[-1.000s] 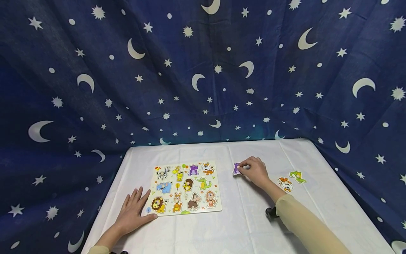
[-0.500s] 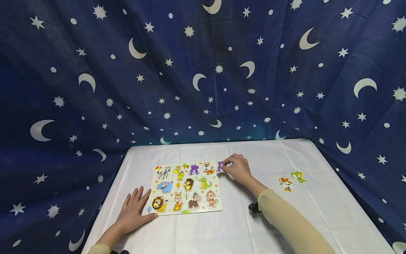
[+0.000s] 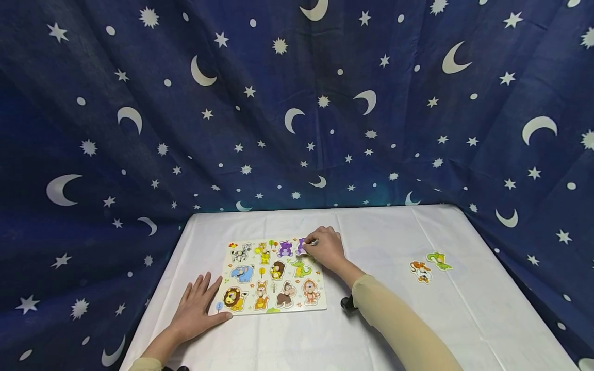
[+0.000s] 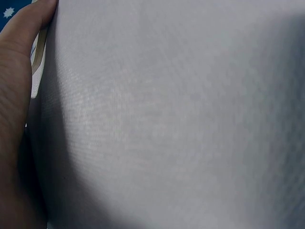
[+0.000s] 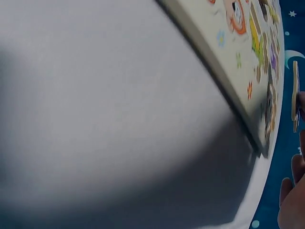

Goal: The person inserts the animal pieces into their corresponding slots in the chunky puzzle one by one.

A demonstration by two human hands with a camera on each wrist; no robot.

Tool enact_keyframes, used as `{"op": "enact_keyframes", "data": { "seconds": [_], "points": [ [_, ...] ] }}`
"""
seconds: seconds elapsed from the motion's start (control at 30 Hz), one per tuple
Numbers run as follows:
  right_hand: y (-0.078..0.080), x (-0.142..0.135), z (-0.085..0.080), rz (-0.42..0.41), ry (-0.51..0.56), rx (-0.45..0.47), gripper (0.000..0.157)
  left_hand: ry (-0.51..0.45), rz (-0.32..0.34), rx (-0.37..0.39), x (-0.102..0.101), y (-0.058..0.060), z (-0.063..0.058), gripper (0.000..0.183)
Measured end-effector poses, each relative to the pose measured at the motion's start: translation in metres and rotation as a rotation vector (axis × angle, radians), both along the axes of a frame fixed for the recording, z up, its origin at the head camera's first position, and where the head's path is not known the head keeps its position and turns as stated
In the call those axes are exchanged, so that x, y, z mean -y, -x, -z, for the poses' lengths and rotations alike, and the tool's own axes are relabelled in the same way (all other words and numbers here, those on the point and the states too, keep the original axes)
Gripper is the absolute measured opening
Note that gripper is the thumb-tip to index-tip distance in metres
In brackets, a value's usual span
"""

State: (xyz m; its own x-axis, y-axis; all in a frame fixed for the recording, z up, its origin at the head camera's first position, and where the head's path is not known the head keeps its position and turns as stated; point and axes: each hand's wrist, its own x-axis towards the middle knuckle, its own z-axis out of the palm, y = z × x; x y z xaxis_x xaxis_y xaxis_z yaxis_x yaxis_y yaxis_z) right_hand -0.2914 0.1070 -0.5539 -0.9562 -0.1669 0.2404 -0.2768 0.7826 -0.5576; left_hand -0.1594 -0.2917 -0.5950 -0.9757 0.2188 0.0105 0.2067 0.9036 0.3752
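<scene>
My right hand (image 3: 327, 248) pinches a purple animal puzzle piece (image 3: 300, 246) over the upper right corner of a white puzzle board (image 3: 290, 262). In the right wrist view this piece (image 5: 295, 95) shows edge-on, raised above the board, at the fingertips. The tiger picture at that corner is hidden behind the hand and piece. Beside it on the board sits a purple hippo-like figure (image 3: 285, 248). With fingers spread, my left hand (image 3: 196, 309) rests flat on the cloth, its thumb and fingertips at the board's left edge.
Two loose pieces, an orange and white dog-like animal (image 3: 420, 271) and a green animal (image 3: 439, 260), lie on the white tablecloth (image 3: 371, 288) at the right. Behind the table hangs a dark blue curtain (image 3: 260, 118) with moons and stars.
My right hand has carried the purple piece leftward, from the cloth right of the board to over its upper right corner. The left hand has stayed in place.
</scene>
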Motion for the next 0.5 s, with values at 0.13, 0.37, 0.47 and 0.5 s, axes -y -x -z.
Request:
{"op": "enact_keyframes", "data": {
  "seconds": [0.13,0.37,0.47,0.5],
  "points": [
    [0.002,0.011,0.002,0.002,0.002,-0.01,0.01,0.009,-0.003,-0.002,0.0,0.0,0.0,0.108],
    [0.004,0.026,0.005,0.005,0.004,-0.009,0.01,0.011,-0.002,-0.011,-0.001,-0.001,-0.001,0.107],
    [0.004,0.032,0.006,-0.001,-0.008,0.0,0.01,0.006,-0.002,-0.015,-0.001,-0.002,-0.002,0.107],
    [0.005,0.034,0.006,-0.004,-0.013,0.004,0.01,0.005,-0.002,-0.015,-0.001,-0.002,-0.002,0.107]
  ]
}}
